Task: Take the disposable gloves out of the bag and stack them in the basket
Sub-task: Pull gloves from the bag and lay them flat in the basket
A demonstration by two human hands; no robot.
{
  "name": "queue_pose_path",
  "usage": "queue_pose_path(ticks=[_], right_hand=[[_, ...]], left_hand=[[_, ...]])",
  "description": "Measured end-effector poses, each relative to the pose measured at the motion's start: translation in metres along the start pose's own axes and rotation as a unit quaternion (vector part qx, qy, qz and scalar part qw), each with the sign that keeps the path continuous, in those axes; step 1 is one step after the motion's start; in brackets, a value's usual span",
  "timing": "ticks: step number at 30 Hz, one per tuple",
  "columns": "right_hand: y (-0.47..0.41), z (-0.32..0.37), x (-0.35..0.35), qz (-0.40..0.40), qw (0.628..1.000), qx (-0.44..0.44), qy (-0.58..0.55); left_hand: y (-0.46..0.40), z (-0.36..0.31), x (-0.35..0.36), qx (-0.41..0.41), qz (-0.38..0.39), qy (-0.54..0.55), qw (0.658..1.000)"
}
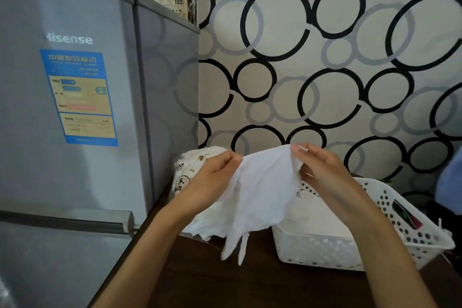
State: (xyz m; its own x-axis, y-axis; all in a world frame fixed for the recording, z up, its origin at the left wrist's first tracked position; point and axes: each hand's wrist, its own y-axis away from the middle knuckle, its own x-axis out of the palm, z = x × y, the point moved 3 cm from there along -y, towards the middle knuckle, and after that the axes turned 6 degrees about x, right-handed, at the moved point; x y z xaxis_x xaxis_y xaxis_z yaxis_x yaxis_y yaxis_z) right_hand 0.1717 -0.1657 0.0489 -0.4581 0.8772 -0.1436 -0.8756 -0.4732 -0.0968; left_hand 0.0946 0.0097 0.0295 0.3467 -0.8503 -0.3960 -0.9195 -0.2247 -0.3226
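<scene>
A thin white disposable glove hangs in the air, fingers pointing down, above the dark table. My left hand pinches its cuff at the left corner and my right hand pinches the right corner, spreading it open between them. Behind my left hand lies the printed bag with more white gloves spilling out of its mouth onto the table. To the right stands the white perforated basket, holding a flat layer of white gloves inside.
A grey fridge stands close on the left, against the dark wooden table. A wall with a black and grey circle pattern runs behind. Dark items stick up at the basket's right side. Blue cloth shows at the right edge.
</scene>
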Motion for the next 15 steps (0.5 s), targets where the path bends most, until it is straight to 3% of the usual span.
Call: queue_pose_path(ticks=[3, 5, 8, 15], right_hand=[[0.002, 0.004, 0.004, -0.028, 0.997, 0.011, -0.074], [0.001, 0.004, 0.003, -0.074, 0.996, 0.001, -0.054], [0.003, 0.007, -0.011, -0.114, 0.993, -0.036, 0.007], [0.022, 0.007, -0.073, -0.021, 1.000, 0.007, -0.018]], left_hand=[[0.005, -0.012, 0.010, 0.005, 0.013, 0.038, 0.999], [0.009, -0.019, 0.019, 0.052, 0.039, 0.070, 0.995], [0.010, -0.027, 0.023, 0.084, 0.059, 0.026, 0.994], [-0.014, -0.035, 0.036, 0.078, 0.064, 0.044, 0.994]])
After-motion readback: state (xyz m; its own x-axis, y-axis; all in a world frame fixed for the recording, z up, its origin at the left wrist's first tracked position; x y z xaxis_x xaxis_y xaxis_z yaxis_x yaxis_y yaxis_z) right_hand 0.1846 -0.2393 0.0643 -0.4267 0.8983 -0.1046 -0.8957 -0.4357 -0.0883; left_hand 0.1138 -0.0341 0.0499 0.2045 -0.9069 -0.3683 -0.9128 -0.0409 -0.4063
